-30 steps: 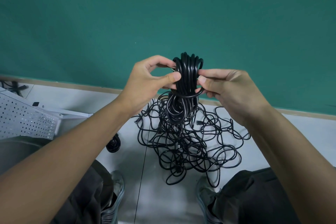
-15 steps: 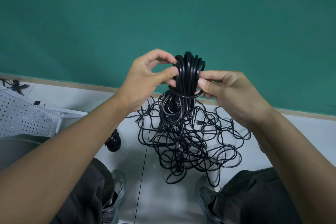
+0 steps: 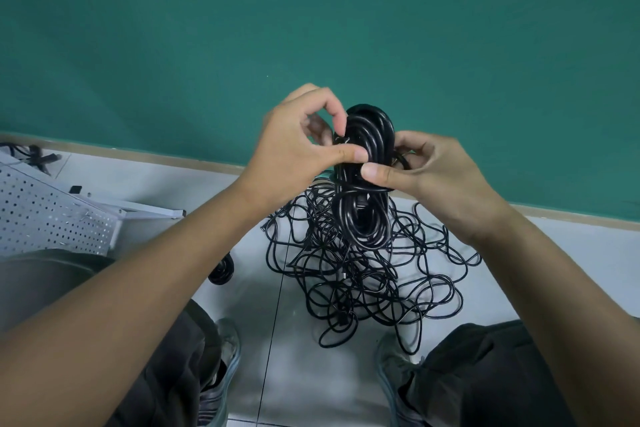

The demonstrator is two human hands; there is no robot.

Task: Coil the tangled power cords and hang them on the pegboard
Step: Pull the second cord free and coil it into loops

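Between the two hands, at chest height in front of the green wall (image 3: pixel 173 28), the coil (image 3: pixel 365 180) is being cinched: a strand is now running across its waist, and the loops below are hanging as a tight oval. Compared with a second ago, the left hand (image 3: pixel 294 149) is sliding its thumb further across the bundle, pinching it against curled fingers, while the right hand (image 3: pixel 429 170) is pressing its thumb in from 3 o'clock, its other fingers curled behind the cord. By the look of it, the binding wrap is nearly closed, so this cord should soon be ready for hanging. At 6 o'clock the tangled pile (image 3: pixel 363 274) is lying on the floor (image 3: pixel 554 253), uncoiled. At 9 o'clock the pegboard (image 3: pixel 45 215) is lying tilted, and a second small coil (image 3: pixel 221 270) is resting beside it.
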